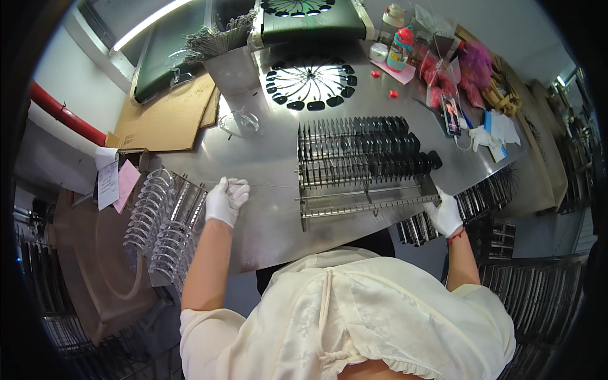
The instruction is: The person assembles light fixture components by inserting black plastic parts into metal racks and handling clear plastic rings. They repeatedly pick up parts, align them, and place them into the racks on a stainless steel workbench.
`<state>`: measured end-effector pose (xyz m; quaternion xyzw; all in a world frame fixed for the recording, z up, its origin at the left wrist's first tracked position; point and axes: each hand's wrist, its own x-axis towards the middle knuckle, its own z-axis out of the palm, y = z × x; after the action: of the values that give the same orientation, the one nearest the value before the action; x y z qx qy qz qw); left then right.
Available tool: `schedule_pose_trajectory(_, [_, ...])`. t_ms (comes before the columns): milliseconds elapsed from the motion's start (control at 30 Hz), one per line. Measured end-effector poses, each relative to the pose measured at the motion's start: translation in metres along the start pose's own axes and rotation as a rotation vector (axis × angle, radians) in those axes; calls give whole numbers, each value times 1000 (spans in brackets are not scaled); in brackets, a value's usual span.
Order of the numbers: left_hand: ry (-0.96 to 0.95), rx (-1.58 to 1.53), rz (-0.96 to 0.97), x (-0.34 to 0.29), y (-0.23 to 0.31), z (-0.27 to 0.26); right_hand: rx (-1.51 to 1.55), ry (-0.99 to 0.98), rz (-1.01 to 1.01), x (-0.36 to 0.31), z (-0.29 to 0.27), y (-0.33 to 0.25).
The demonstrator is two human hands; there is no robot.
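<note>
A metal rack (364, 206) stands on the steel table, with rows of dark, lens-like pieces (386, 147) upright in its far part. The near part of its frame shows bare bars. My right hand (447, 214), in a white glove, is closed round the rack's near right end; its fingertips are partly hidden. To the left of the rack, my left hand (227, 199) is gloved too, with its fingers curled together. From it a thin straight rod (272, 186) runs right to the rack's left side. Just left of that hand sits another rack holding curved clear plastic pieces (170, 221).
Dark pieces lie in a ring (310, 82) at the table's far middle. Clear glasses (240, 120), cardboard (164, 120) and a metal bin of wires (231, 69) are at the far left. A bottle (400, 49), phone (451, 115) and white glove (484, 139) lie far right.
</note>
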<state>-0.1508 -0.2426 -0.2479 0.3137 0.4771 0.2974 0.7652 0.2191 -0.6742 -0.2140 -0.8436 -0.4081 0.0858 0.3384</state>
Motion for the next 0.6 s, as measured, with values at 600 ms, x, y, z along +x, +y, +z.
schedule_pose_trajectory(600, [-196, 55, 167, -54, -23, 64, -11, -94, 144, 14, -16, -44])
